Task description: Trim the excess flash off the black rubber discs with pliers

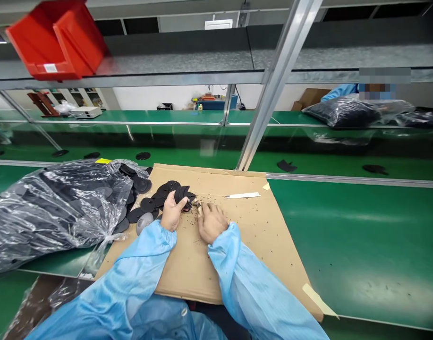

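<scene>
"What could go wrong here?"

"The left hand (pixel 172 212) is curled around black rubber discs (pixel 182 194) at the cardboard sheet's (pixel 237 255) centre. The right hand (pixel 212 222) is closed on a small brass-tipped tool (pixel 197 204) beside them, so a slip could catch a finger. Loose black crumbs (pixel 188 226) could also stray."

"And the containers?"

"At nine o'clock, a clear plastic bag (pixel 49 212) bulges with similar discs. At eleven, a red plastic bin (pixel 56 42) sits on a shelf (pixel 181 61); its contents are hidden."

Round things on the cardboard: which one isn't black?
The grey oval piece on the cardboard sheet, just left of the left hand. It alone is grey; the discs beside it are black.
</scene>
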The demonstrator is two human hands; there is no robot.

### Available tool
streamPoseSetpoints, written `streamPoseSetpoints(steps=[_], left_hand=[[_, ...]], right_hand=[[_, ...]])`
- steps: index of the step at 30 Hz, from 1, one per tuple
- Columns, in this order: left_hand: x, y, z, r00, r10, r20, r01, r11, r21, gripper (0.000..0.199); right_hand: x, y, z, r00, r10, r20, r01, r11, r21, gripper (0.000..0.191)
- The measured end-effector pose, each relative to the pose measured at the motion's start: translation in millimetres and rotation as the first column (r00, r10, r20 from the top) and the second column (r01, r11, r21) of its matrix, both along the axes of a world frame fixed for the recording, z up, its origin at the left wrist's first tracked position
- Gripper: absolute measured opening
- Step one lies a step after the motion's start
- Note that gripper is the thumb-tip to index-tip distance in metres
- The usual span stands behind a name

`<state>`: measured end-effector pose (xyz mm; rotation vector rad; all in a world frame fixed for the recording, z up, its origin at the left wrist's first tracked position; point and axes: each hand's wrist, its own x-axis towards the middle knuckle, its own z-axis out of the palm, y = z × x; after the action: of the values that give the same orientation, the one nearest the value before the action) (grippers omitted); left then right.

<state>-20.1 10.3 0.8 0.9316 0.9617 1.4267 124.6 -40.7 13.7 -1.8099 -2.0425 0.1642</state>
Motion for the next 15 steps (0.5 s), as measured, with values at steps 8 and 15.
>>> streamPoseSetpoints(steps=[8, 15], left_hand=[[-8.7, 5.8, 8.0, 0.947, -0.171, 0.271, 0.223, 0.959, -0.174, 0.038], [-9.0, 8.7, 10.8, 0.887, -0.208, 0.413, 0.328, 0.912, -0.247, 0.03]], right_hand=[[25.9, 22.6, -9.7, 0.964, 0.034, -0.262, 0.012, 0.985, 0.172, 0.052], [22.6, 20.6, -7.2, 0.961, 0.205, -0.185, -0.141, 0.941, 0.308, 0.04]])
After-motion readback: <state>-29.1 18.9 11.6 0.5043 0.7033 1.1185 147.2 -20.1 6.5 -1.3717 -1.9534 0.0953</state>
